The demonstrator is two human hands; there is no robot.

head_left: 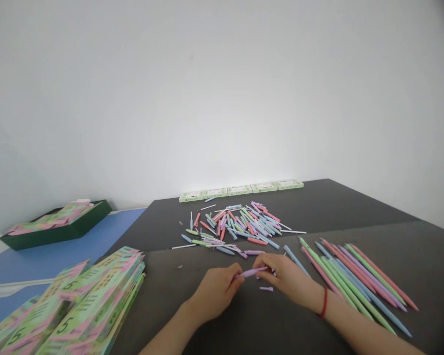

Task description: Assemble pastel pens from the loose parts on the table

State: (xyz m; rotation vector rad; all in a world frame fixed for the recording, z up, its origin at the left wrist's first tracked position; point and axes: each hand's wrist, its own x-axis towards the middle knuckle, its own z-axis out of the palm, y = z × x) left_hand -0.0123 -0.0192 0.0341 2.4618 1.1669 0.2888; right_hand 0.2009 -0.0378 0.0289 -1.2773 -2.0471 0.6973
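Packs (96,303) stacked left. Left hand (212,294), right hand (290,278): grips clamped on purple pen (251,272), seemingly unfinished. Long pens (384,276) look complete; parts (259,228) remain heaped.

Table (207,296): dark, matt, smooth; pen parts (257,241): plastic-looking (pastel, satin); wall (222,98): matt, smooth

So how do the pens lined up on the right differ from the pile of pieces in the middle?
The row of pens lies side by side, roughly parallel; the pile of pieces points every way.
The row's pens look long; the pile's pieces look shorter.
Both mix pink, green, blue and purple.
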